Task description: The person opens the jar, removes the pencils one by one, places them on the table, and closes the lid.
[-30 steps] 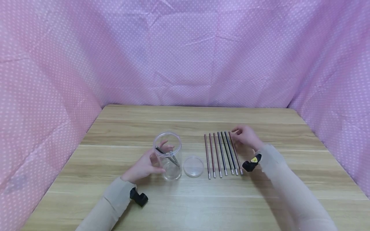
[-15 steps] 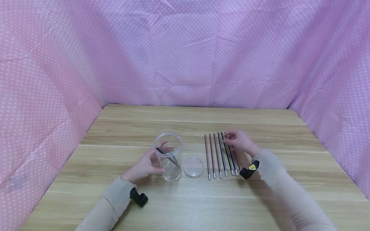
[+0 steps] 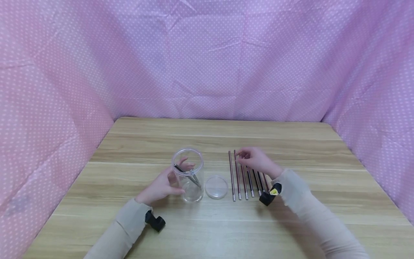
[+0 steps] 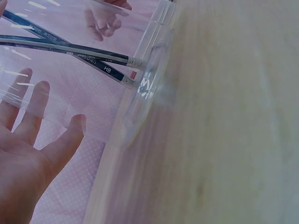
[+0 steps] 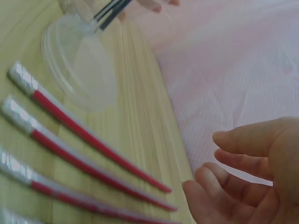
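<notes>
The clear jar point(image 3: 193, 194) stands up straight, with the left hand point(image 3: 161, 185) holding its side. Inside, two dark pencils point(image 4: 70, 47) lean and cross, silver ends down. To the jar's right, red pencils point(image 3: 231, 176) and black pencils point(image 3: 249, 181) lie in a row, silver ends nearest the person. The right hand point(image 3: 257, 160) hides some of their tops.

Creased, white-dotted pink cloth point(image 3: 207, 64) around back and sides of wood-grain table point(image 3: 97, 194); soft glare point(image 3: 216, 242) near front.
</notes>
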Demonstrator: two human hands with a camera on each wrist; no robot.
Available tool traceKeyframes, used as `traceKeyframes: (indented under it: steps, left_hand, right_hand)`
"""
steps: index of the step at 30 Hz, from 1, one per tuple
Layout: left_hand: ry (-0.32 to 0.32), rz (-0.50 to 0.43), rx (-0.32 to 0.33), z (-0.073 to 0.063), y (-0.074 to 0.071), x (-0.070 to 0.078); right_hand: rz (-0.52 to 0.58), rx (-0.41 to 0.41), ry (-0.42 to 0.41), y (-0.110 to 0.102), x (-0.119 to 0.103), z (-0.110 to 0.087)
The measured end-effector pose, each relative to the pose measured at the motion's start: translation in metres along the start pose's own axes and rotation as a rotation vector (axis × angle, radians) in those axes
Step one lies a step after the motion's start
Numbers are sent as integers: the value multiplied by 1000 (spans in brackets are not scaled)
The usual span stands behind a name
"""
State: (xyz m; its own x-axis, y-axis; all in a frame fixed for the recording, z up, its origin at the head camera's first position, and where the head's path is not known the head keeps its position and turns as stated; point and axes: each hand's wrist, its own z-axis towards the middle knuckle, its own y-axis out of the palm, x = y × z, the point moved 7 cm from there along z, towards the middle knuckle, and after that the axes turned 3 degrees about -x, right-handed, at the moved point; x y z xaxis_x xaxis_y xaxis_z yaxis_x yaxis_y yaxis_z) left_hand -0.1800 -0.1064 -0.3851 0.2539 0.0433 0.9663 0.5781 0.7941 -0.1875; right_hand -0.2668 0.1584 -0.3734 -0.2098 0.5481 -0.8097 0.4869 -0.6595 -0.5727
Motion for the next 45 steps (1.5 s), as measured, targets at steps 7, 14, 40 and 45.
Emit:
traceKeyframes:
  steps: [7,14,40,45]
  left_hand:
    - [17,7,-5,0,0,1]
    - [0,55,2,-1,-1,1]
    - [0,95,-1,1,-2,-1]
    - [-7,94,1,0,-1,-2]
  right_hand:
    - [32,-42,-55,14,-18,2]
    - [3,-34,-130,24,-40,1]
    - [-161,22,-655,31,-157,-26]
    - [-192,39,-773,32,-173,-37]
